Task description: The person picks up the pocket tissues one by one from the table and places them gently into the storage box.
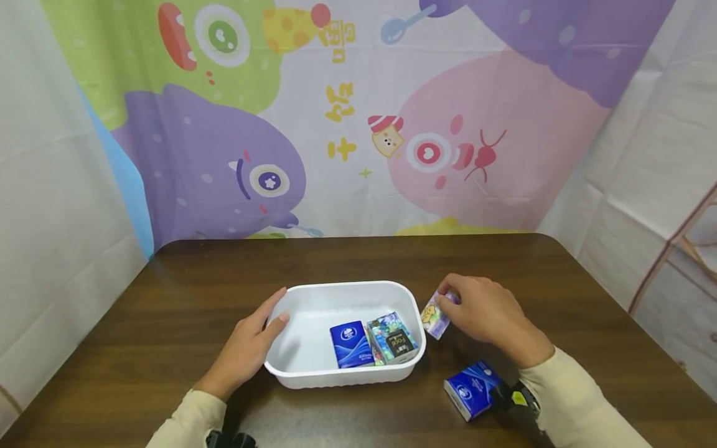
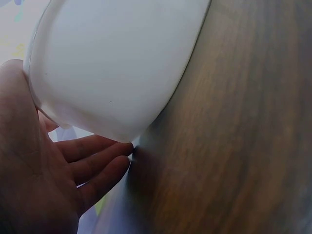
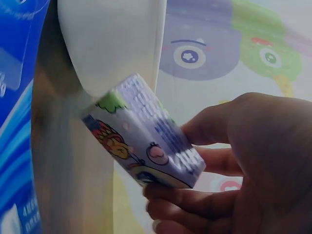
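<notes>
A white plastic tub (image 1: 347,377) stands on the table, my left hand (image 1: 242,350) holding its left end. The thumb crosses the rim, and in the left wrist view the fingers (image 2: 100,180) reach along the outer wall. My right hand (image 1: 486,308) pinches a small purple tissue pack (image 3: 146,134) with cartoon prints, tilted just outside the tub's right end. Inside the tub, toward the right, lie a blue tissue pack (image 1: 351,343) and a colourful patterned pack (image 1: 390,336) with a black label. Another blue tissue pack (image 1: 472,391) lies on the table near the right wrist.
The brown wooden table (image 1: 213,267) reaches back to a hanging cloth (image 1: 347,199) printed with cartoon figures. Pale cloth walls (image 1: 627,205) stand at both sides. A black strap with a device (image 1: 512,395) is worn at the right wrist, over the blue pack's edge.
</notes>
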Available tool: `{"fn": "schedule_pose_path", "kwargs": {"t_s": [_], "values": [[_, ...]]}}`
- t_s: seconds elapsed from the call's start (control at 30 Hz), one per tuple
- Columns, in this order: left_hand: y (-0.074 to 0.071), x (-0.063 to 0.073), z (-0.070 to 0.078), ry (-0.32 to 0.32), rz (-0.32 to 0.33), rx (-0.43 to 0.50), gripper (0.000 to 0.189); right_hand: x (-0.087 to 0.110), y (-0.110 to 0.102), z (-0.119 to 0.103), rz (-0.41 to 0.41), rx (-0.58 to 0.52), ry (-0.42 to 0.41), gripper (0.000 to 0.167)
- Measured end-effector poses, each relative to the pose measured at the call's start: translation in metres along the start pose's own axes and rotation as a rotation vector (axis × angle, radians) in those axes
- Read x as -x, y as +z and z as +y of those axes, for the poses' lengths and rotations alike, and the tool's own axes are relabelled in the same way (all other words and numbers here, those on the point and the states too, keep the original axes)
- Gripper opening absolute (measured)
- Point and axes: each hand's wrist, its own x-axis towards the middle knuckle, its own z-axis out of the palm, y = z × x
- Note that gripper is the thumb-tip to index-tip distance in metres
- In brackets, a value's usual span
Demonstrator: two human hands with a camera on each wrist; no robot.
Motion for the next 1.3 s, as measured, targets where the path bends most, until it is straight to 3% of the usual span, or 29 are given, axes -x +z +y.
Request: {"fn": "schedule_pose_path", "kwargs": {"t_s": [0.57, 1.3], "values": [[0.0013, -0.0011, 0.0005, -0.013, -0.011, 0.0, 0.058, 0.0023, 0.0006, 0.0042, 0.244, 0.013, -0.017, 0.034], [0.0, 0.0007, 0.0004, -0.021, -0.018, 0.005, 0.058, 0.0006, -0.0003, -0.0003, 0.371, -0.012, -0.077, 0.027]]}}
